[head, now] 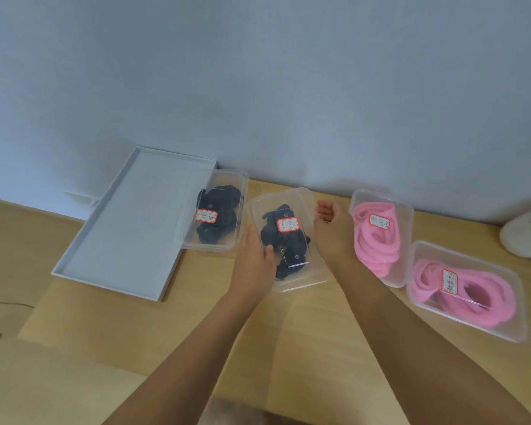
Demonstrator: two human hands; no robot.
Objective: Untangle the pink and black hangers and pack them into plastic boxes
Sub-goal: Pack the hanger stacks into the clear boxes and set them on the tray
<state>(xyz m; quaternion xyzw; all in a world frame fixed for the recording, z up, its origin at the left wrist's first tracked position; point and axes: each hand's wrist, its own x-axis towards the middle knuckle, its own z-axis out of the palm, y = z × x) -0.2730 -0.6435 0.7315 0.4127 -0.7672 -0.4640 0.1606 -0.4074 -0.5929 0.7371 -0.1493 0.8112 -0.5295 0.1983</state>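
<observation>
Four clear lidded plastic boxes with red-edged labels lie on the wooden table. The middle box (301, 271) holds black hangers. My left hand (253, 260) holds its left edge, with the thumb on the lid. My right hand (333, 231) hovers at the box's right edge, palm turned inward and fingers loosely curled, holding nothing. A second box of black hangers (227, 182) rests partly on the white tray. Two boxes of pink hangers stand to the right, one further back (403, 228) and one nearer (485, 320).
A shallow white tray (120, 240) lies at the left against the pale wall. A white object (528, 234) sits at the far right edge of the table. Bare wooden table (105, 348) stretches in front of the boxes.
</observation>
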